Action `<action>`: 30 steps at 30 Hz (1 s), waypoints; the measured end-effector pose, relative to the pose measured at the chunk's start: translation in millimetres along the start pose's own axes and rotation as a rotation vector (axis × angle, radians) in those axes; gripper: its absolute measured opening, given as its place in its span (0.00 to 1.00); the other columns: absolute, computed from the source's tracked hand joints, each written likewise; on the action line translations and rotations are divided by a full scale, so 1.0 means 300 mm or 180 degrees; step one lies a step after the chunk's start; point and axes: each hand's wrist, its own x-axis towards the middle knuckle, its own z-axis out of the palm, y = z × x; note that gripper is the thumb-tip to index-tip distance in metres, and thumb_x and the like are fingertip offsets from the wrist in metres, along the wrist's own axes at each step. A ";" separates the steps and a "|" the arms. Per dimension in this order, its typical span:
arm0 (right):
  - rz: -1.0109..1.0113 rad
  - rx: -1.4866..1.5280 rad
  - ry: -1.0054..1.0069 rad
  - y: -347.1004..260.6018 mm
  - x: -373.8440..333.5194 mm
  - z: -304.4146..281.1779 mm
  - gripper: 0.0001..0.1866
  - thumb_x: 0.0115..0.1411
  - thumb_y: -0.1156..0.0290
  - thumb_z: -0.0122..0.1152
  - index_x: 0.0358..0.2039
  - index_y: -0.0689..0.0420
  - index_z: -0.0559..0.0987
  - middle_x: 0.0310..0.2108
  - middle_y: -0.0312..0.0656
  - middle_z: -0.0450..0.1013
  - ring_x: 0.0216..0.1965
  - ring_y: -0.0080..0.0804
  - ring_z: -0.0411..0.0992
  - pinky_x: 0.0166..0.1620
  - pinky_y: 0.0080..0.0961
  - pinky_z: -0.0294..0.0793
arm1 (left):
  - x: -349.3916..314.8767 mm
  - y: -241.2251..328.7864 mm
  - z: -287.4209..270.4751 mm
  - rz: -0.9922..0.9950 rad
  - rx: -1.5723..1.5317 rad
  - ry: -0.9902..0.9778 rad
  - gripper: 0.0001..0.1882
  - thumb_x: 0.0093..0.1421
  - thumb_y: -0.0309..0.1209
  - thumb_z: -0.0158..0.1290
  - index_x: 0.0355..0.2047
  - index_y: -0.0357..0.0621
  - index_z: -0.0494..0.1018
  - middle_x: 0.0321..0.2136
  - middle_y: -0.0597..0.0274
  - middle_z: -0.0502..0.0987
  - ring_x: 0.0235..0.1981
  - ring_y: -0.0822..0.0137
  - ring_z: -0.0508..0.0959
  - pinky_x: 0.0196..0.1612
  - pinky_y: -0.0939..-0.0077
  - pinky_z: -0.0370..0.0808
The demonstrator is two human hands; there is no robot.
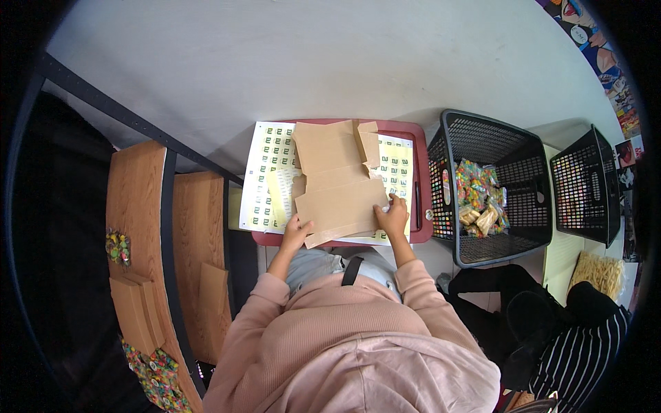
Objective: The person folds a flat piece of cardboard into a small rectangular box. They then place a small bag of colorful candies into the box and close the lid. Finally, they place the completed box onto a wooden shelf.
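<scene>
An unfolded brown cardboard box point(337, 201) lies over the middle of a dark red tabletop point(422, 165), with its flaps partly raised at the far end. My left hand point(296, 233) grips the near left corner of the cardboard, thumb on top. At the near right edge, my right hand point(393, 215) has its fingers curled round the board. Beneath the cardboard lie white sheets of yellow labels point(261, 180), showing on both sides of it. A loose yellow label strip point(278, 197) rests on the left sheet.
A dark pen point(417, 206) lies at the tabletop's right. Beyond stands a black basket point(496, 255) holding colourful packets point(475, 189), with a smaller black basket point(585, 186) farther right. Wooden shelves point(141, 186) at left hold folded boxes point(134, 310). Black and striped fabric point(578, 358) lies lower right.
</scene>
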 end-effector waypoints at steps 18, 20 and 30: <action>-0.1119 0.0408 0.0120 -0.026 0.010 0.040 0.06 0.42 0.81 0.55 0.21 0.62 0.68 0.22 0.47 0.64 0.21 0.46 0.66 0.26 0.37 0.66 | 0.011 0.001 -0.004 0.0810 0.2262 0.0764 0.19 0.39 0.25 0.57 0.34 0.36 0.67 0.25 0.50 0.71 0.29 0.53 0.72 0.33 0.65 0.69; -0.1331 0.0194 -0.0037 -0.045 -0.004 0.047 0.06 0.43 0.84 0.50 0.25 0.62 0.68 0.25 0.49 0.63 0.25 0.49 0.66 0.29 0.39 0.67 | 0.013 0.010 0.001 0.0672 0.2260 0.0821 0.20 0.39 0.25 0.57 0.34 0.37 0.67 0.25 0.51 0.71 0.29 0.54 0.72 0.33 0.65 0.69; -0.1963 -0.0728 -0.0799 -0.052 -0.070 0.040 0.28 0.51 0.59 0.48 0.47 0.67 0.61 0.58 0.52 0.47 0.58 0.47 0.46 0.58 0.47 0.39 | -0.014 0.047 0.038 0.0851 0.2714 0.0886 0.33 0.40 0.28 0.56 0.48 0.31 0.57 0.39 0.42 0.67 0.41 0.50 0.69 0.45 0.66 0.66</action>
